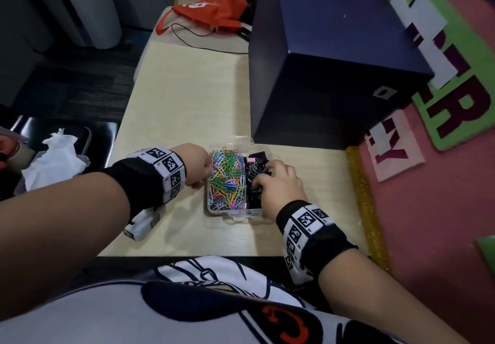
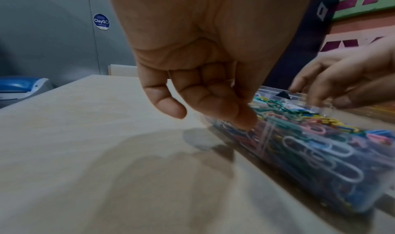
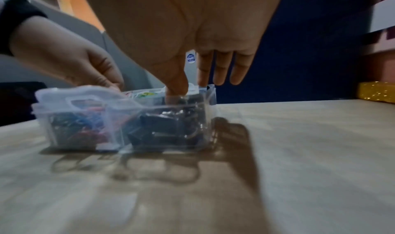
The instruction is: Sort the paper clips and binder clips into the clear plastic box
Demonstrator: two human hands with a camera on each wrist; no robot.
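Observation:
A clear plastic box [image 1: 235, 213] stands on the beige table [image 1: 187, 102], lid off. Its left compartment is full of coloured paper clips [image 1: 227, 180], and black binder clips [image 1: 254, 172] fill the right one. My left hand [image 1: 210, 173] sits at the box's left wall with loosely curled fingers whose tips touch the rim [image 2: 245, 121]; I see nothing held. My right hand [image 1: 262, 180] hovers over the binder clips, fingers straight, thumb [image 3: 177, 89] pushed down among them. In the right wrist view the box [image 3: 128, 109] is blurred.
A big dark blue box [image 1: 334, 62] stands right behind the clear box. An orange bag [image 1: 211, 11] and a black cable [image 1: 203, 41] lie at the table's far end. A gold glitter strip [image 1: 364, 196] borders the right edge. Crumpled white tissue [image 1: 53, 156] lies off the table, left.

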